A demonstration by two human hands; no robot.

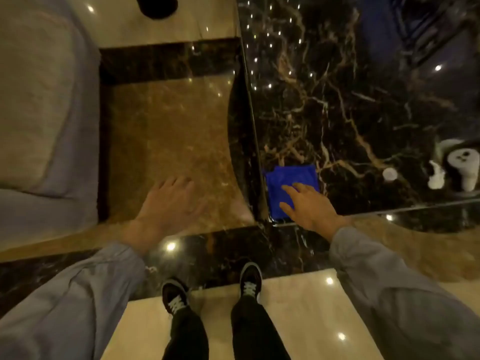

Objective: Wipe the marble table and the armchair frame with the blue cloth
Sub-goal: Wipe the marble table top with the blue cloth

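A folded blue cloth (pixel 291 185) lies flat on the near left corner of the black, gold-veined marble table (pixel 350 105). My right hand (pixel 309 206) rests on the cloth's near right part, fingers spread, palm down. My left hand (pixel 168 203) hovers open over the brown floor to the left of the table, holding nothing. The armchair (pixel 44 105), with a pale cushion and bluish-grey upholstery, fills the left side of the view.
White objects (pixel 457 167) stand at the table's right edge beside a small round white piece (pixel 389 174). My two dark shoes (pixel 210 289) stand on the glossy floor below. A dark round object (pixel 157 6) is at the top edge.
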